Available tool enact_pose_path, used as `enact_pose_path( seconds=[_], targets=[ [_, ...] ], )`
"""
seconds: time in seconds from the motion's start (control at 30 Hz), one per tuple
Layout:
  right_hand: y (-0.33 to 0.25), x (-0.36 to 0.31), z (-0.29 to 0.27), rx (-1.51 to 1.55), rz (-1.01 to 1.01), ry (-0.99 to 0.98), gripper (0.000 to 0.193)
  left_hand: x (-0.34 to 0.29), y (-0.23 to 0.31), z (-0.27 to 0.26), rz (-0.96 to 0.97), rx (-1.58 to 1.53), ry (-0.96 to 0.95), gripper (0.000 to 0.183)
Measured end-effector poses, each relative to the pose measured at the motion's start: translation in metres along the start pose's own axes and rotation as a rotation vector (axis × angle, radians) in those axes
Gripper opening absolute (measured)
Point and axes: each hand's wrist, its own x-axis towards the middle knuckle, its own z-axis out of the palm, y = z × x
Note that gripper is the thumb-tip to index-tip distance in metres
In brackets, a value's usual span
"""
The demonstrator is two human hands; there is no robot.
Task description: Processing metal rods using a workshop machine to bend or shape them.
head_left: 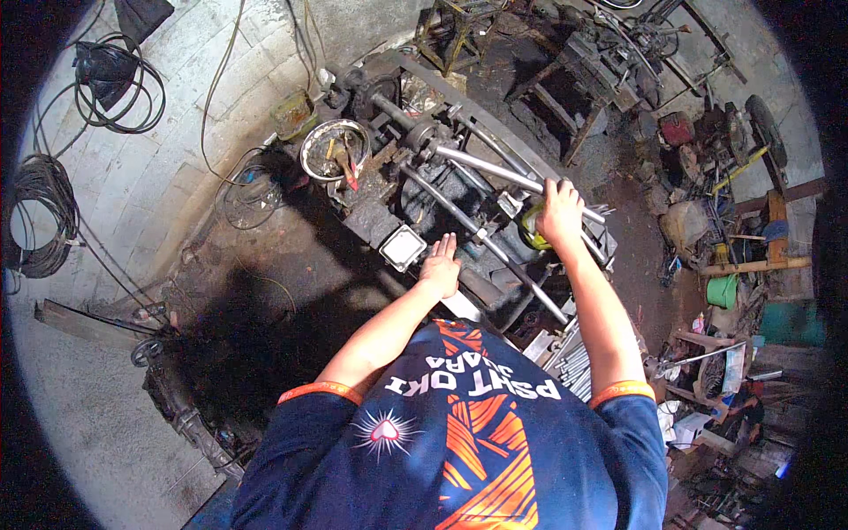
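A long bright metal rod (495, 170) runs from the round chuck (421, 135) of a greasy machine toward the right. My right hand (560, 213) is closed round this rod near its outer end. Just below that hand, a yellow-green rounded thing (533, 227) is partly hidden. My left hand (440, 267) rests flat with fingers stretched out on the machine's near side, beside a square box with a pale top (403, 248). It holds nothing that I can see. Between the two hands a second metal bar (468, 228) slants across the machine bed.
A round metal bowl (335, 150) with a red-handled brush stands on the machine's left. Several loose metal rods (572, 362) lie near my right forearm. Coiled cables (44, 208) hang on the left wall. Scrap, wood and a green bucket (722, 291) crowd the right side.
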Motion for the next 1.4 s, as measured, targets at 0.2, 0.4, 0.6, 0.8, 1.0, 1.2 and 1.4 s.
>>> enact_pose_path(
  seconds=[0.2, 0.4, 0.6, 0.8, 1.0, 1.2, 1.4],
  targets=[
    [0.001, -0.001, 0.001, 0.008, 0.002, -0.001, 0.062, -0.001, 0.0, 0.0, 0.003, -0.016, 0.015, 0.049],
    [-0.001, -0.001, 0.0, -0.002, -0.002, 0.008, 0.062, 0.0, 0.0, 0.0, 0.0, -0.002, 0.005, 0.049],
    [-0.001, 0.0, -0.002, 0.012, -0.006, -0.005, 0.064, -0.002, 0.002, -0.004, -0.012, -0.011, -0.017, 0.048],
    [0.001, -0.001, -0.001, 0.019, -0.007, 0.003, 0.064, -0.002, 0.003, -0.006, -0.017, 0.001, -0.035, 0.048],
    [0.001, -0.003, -0.004, 0.036, -0.001, -0.007, 0.06, -0.002, 0.002, -0.007, -0.012, -0.004, -0.041, 0.048],
    [0.0, -0.004, -0.005, 0.028, -0.001, 0.009, 0.059, -0.002, 0.002, -0.003, -0.009, -0.02, -0.005, 0.047],
    [0.002, -0.004, 0.002, 0.011, -0.015, 0.057, 0.057, -0.003, 0.004, -0.009, -0.003, -0.007, -0.036, 0.047]
  ],
)
